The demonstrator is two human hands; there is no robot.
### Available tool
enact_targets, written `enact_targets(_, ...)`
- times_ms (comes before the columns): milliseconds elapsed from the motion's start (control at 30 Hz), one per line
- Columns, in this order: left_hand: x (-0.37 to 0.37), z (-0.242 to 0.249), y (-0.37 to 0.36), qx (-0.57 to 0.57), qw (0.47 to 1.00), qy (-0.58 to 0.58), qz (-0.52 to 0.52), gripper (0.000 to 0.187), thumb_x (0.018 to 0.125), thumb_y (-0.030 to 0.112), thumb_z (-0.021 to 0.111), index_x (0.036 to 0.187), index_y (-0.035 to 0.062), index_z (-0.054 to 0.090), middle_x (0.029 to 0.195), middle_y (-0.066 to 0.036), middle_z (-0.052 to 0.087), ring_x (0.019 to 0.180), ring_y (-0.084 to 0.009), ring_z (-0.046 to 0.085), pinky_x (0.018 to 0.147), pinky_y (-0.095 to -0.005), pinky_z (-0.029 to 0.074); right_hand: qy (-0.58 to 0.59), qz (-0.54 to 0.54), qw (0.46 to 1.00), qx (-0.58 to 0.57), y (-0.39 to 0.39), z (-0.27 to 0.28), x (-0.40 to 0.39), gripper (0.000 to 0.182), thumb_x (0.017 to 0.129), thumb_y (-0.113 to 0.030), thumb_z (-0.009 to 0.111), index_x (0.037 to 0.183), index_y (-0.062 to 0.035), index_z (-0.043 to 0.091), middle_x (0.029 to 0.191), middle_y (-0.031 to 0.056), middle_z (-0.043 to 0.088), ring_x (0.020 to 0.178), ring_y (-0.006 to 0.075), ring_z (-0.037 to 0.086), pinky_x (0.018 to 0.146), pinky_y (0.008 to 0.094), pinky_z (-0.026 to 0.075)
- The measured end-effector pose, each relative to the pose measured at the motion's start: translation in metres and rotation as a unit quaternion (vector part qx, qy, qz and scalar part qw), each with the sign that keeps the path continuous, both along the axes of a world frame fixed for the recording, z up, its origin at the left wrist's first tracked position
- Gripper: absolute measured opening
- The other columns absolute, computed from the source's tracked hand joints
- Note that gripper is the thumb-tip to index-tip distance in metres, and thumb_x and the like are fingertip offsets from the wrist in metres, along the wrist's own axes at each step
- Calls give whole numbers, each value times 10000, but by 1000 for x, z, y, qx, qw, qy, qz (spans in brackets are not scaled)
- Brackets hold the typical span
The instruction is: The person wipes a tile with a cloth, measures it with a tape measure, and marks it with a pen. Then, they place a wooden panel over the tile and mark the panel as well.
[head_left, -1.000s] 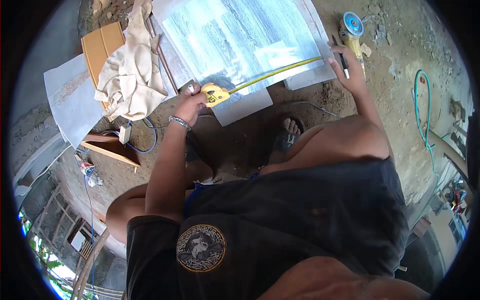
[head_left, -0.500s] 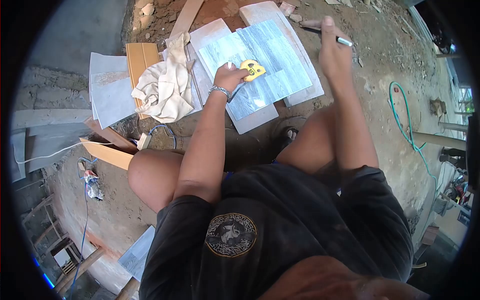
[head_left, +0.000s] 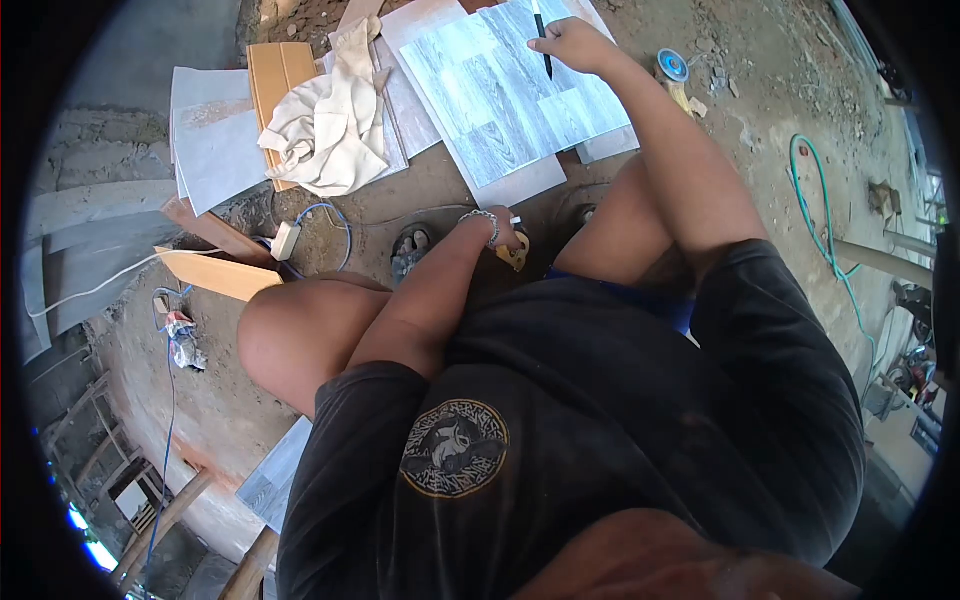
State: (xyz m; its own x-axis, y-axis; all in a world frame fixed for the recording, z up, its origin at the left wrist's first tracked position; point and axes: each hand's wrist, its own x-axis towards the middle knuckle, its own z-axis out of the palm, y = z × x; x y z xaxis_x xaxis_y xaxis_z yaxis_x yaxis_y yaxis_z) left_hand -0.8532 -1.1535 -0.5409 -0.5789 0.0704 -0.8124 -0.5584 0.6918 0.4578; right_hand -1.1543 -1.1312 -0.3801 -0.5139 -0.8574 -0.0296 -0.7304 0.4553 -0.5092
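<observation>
My right hand (head_left: 574, 46) reaches over the far right part of a blue-grey wood-patterned tile (head_left: 480, 100), its fingers pinching a black-and-white pen (head_left: 548, 66). The pen's dark tip points down toward me, over the tile. My left hand (head_left: 508, 230), with a chain bracelet at the wrist, is low between my knees, closed round a yellow tape measure (head_left: 515, 257). Under the tile lie paler tiles or boards (head_left: 530, 187), mostly covered by it.
Left of the tile is a crumpled cream cloth (head_left: 335, 130) over a tan panel (head_left: 283, 70), beside grey sheets (head_left: 215, 150). A white socket block (head_left: 286, 241) with cords lies near my knee. Right are a blue-topped round tool (head_left: 673, 67) and a green hose (head_left: 812, 215).
My left hand has drawn the tape measure back off the tile, down between my knees. My right hand has moved left with the pen, from beside the tile to over it.
</observation>
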Motion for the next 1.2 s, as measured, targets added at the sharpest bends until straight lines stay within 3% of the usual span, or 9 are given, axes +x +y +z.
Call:
enact_targets(67, -3, -7, 0, -1, 1000, 1, 8, 409, 666, 363, 810, 902, 40, 729, 865, -155, 734, 789, -284, 711, 717, -389, 564, -19, -7, 1000, -8, -5, -4, 6, 536, 893, -445, 697, 613, -52, 465, 558, 83, 458, 554, 206, 456, 572, 401, 396)
enact_targets(233, -4, -13, 1, -6, 1000, -1, -16, 431, 686, 389, 804, 908, 28, 727, 954, -175, 734, 865, -289, 712, 752, -382, 559, -16, 23, 1000, 2, -6, -7, 2, 519, 890, -443, 699, 625, -47, 494, 564, 93, 478, 560, 210, 462, 575, 408, 395)
enact_targets(333, -17, -7, -16, -89, 992, 30, -83, 549, 711, 458, 790, 993, -4, 700, 1018, -197, 723, 913, -304, 706, 793, -378, 549, -24, 29, 996, 75, -7, -3, -9, 495, 886, -472, 665, 820, 18, 686, 760, 194, 656, 710, 328, 629, 729, 452, 480)
enact_targets(400, -32, -5, -36, -96, 962, 194, 166, 556, 806, 467, 727, 1047, -28, 650, 1013, -212, 716, 914, -340, 700, 797, -402, 532, -80, 56, 992, 79, -7, -3, -11, 477, 882, -463, 675, 804, 7, 674, 688, 139, 612, 653, 272, 588, 638, 429, 467)
enact_targets(467, -53, -16, -68, 40, 890, 209, 402, 498, 910, 469, 625, 1085, 3, 608, 974, -229, 691, 923, -369, 674, 811, -431, 507, -209, 90, 950, 214, -5, 7, -1, 379, 882, -441, 695, 844, -65, 686, 678, 13, 534, 612, 160, 501, 510, 345, 416)
enact_targets(600, -63, 52, -81, -102, 836, 357, 404, 357, 997, 369, 550, 1061, 21, 593, 964, -217, 659, 907, -367, 648, 804, -430, 496, -226, 162, 909, 312, -9, 2, 26, 353, 883, -455, 705, 895, -102, 704, 693, -18, 501, 600, 155, 456, 515, 321, 406)
enact_targets(667, -62, 57, -87, -112, 789, 518, 311, 285, 1014, 300, 556, 1092, 30, 605, 987, -202, 643, 909, -353, 637, 812, -409, 500, -220, 167, 909, 312, -12, -3, 30, 361, 876, -475, 712, 912, -116, 717, 676, -25, 479, 574, 148, 431, 487, 312, 364)
enact_targets(1033, -60, 75, -78, -45, 768, 534, 350, 215, 934, 123, 656, 1139, 107, 717, 922, -142, 643, 812, -273, 641, 745, -350, 511, -311, 167, 854, 382, -17, 9, 43, 401, 866, -466, 726, 741, -91, 653, 589, -44, 433, 512, 112, 387, 469, 292, 298)
enact_targets(1200, -60, 83, -76, -112, 826, 507, 220, 190, 937, 144, 654, 1105, 77, 711, 987, -165, 670, 872, -334, 659, 760, -393, 515, -232, 160, 869, 407, -15, 13, 46, 354, 853, -436, 733, 775, -92, 703, 607, 18, 517, 539, 178, 464, 496, 349, 355)
